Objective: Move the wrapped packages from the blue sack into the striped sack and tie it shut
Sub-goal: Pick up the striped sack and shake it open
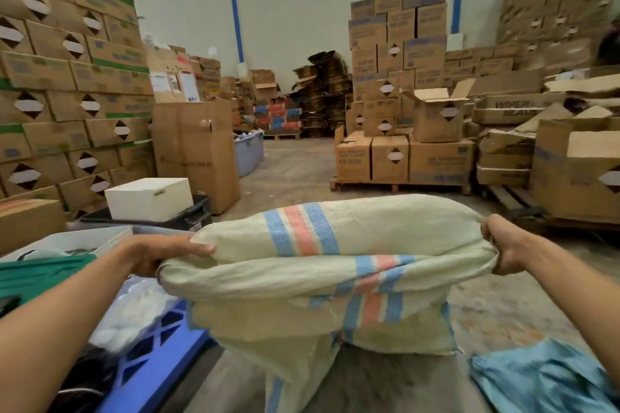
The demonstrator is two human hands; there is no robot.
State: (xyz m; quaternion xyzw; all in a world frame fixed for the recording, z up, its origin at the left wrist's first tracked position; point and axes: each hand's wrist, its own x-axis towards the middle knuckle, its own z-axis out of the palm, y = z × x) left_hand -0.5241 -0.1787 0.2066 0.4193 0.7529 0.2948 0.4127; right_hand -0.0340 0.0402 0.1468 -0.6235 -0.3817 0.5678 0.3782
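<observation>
Head view, person standing on a concrete floor (pixel 503 318) among stacked cartons. Nearest the camera, at lower right, a crumpled part of the blue sack (pixel 550 379) lies on the floor, cut by the frame edge; its contents cannot be seen. At lower left stands a blue plastic crate (pixel 151 355), with white bagged material (pixel 134 312) just above it and a green cloth (pixel 37 275) to its left. In the centre, the striped sack (pixel 335 278), pale woven fabric with blue and pink bands, is held up between both arms, its upper part rolled or folded over and its lower part hanging toward the floor. The left hand (pixel 157 255) is closed on the sack's left end, thumb lying along the top. The right hand (pixel 503 245) is clenched on the right end, bunching the fabric. No wrapped packages are visible. Beyond the left hand, a white box (pixel 147 198) rests on a dark tray (pixel 188 214). Farther off, brown cardboard boxes (pixel 402 157) sit on a wooden pallet (pixel 399 184) at right, a tall wall of boxes (pixel 67 77) rises at left, and a pale wall with a blue pipe (pixel 235 10) closes the background.
</observation>
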